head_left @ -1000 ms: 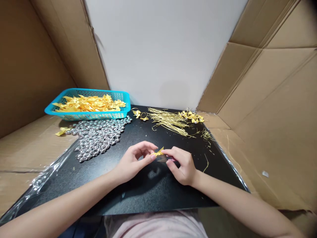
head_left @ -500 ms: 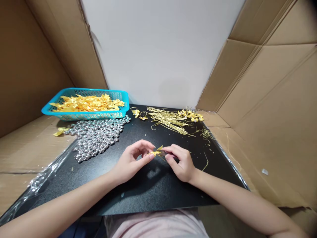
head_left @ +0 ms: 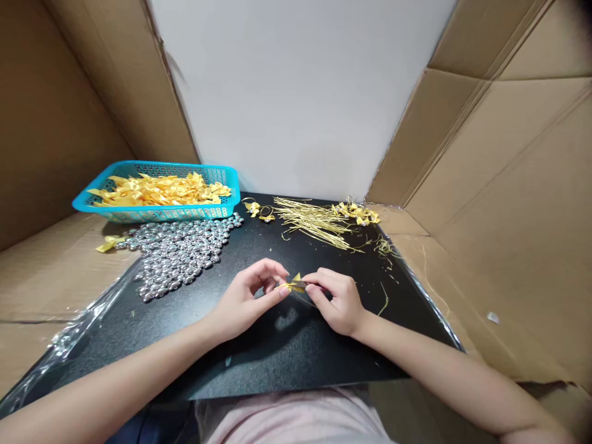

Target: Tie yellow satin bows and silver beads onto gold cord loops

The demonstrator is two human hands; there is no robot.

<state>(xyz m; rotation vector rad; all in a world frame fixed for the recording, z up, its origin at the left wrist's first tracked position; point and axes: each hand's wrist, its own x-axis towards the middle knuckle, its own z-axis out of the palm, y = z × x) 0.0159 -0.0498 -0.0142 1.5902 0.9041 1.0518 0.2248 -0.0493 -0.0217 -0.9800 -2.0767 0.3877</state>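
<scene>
Near the middle of the black mat, the left hand and the right hand pinch a yellow ribbon bow between thumb and fingertips, just above the surface. At the mat's far left corner, a teal basket holds a heap of yellow ribbon pieces. Silver beads lie spread just in front of it, and gold threads lie along the far edge.

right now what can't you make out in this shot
Head view, yellow ribbon piece: largely hidden by the fingers of the left hand and right hand, shape unclear.
Head view, silver pieces: too small to identify.
Head view, blue basket: floor buried under yellow ribbons.
</scene>
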